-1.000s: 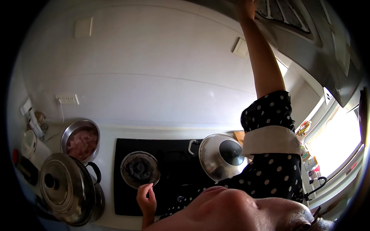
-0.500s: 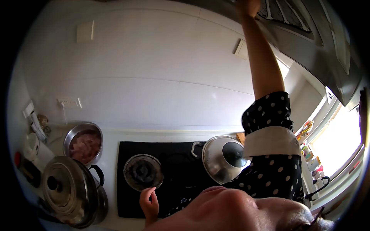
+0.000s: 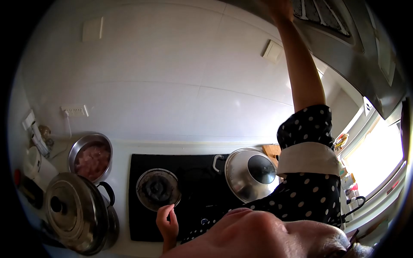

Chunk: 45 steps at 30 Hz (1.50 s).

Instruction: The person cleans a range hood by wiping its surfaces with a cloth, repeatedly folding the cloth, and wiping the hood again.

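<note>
My right arm reaches up to the range hood (image 3: 344, 56) at the top right. My right hand (image 3: 279, 9) is at the hood's lower edge, dark and cut off by the frame, so its fingers cannot be made out. Low in the view, my left hand (image 3: 167, 218) is closed, fingertips pressed together, just below the left burner (image 3: 158, 189) of the black cooktop (image 3: 195, 172). Whether anything is between those fingertips is too small to tell. A pan with a domed steel lid (image 3: 241, 176) sits on the cooktop's right side.
A steel bowl (image 3: 108, 165) of raw meat (image 3: 92, 161) stands left of the cooktop, behind a large lidded pot (image 3: 71, 210). A white container (image 3: 38, 165) is at the far left. Behind the lidded pan lies a wooden board (image 3: 272, 151). A window (image 3: 378, 152) is at right.
The view has shifted slightly. My right hand and forearm appear a little farther right along the hood. My left hand keeps its closed shape near the burner.
</note>
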### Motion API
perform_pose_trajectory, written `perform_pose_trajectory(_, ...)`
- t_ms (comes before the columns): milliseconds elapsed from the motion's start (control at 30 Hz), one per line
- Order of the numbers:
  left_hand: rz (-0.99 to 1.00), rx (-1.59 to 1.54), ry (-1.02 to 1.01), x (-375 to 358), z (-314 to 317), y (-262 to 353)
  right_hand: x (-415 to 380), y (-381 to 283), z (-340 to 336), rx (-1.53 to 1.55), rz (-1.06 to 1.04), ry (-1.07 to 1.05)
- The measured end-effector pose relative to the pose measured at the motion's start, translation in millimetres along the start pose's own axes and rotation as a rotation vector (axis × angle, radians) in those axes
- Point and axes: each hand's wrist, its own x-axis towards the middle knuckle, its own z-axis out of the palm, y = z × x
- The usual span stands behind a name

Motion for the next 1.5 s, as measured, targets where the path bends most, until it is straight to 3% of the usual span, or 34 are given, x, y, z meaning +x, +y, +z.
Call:
perform_pose_trajectory(33, 0.009, -0.020, 0.007, -2, 3, 1, 0, 4, 9, -0.058, 0.250, 0.083)
perform_pose_trajectory(133, 0.273, -0.058, 0.090, -9, 3, 33, -5, -10, -44, 0.099, 0.247, -0.020)
perform_pose_trajectory(167, 0.405, -0.065, 0.127, -9, 3, 51, -6, -8, -45, 0.186, 0.194, -0.005)
perform_pose_trajectory(400, 0.431, -0.128, 0.069, -31, 28, 133, -32, -17, -89, 0.059, -0.213, -0.102)
perform_pose_trajectory(500, 0.459, -0.130, 0.016, -43, 34, 159, -36, -10, -89, 0.157, -0.261, -0.065)
perform_pose_trajectory(600, 0.527, -0.092, 0.025, -53, 32, 169, -20, -12, -78, 0.012, -0.176, -0.091)
perform_pose_trajectory(700, 0.512, -0.086, 0.053, -60, 28, 160, 21, -32, -104, 0.262, 0.341, -0.225)
perform_pose_trajectory(800, 0.503, -0.036, 0.133, -62, 17, 144, 35, -34, -99, 0.272, 0.163, 0.011)
perform_pose_trajectory(900, 0.494, -0.020, 0.201, -61, 4, 133, 50, -22, -43, 0.138, 0.140, 0.054)
perform_pose_trajectory(1000, 0.492, 0.038, 0.249, -61, -5, 122, 39, -50, -49, 0.037, 0.188, 0.132)
perform_pose_trajectory(1100, 0.506, 0.073, 0.270, -59, -11, 105, 38, -52, -4, 0.212, 0.256, 0.067)
perform_pose_trajectory(1200, 0.484, 0.062, 0.261, -60, -12, 105, 33, -67, -15, 0.420, 0.420, -0.179)
perform_pose_trajectory(1300, 0.400, 0.040, 0.237, -63, -22, 148, 26, -52, 43, 0.071, 0.086, -0.048)
perform_pose_trajectory(1400, 0.372, 0.015, 0.218, -63, -22, 158, 26, -69, -34, 0.014, -0.064, -0.189)
perform_pose_trajectory(1500, 0.335, 0.007, 0.183, -63, -19, 155, 39, -23, 8, -0.151, -0.207, 0.117)
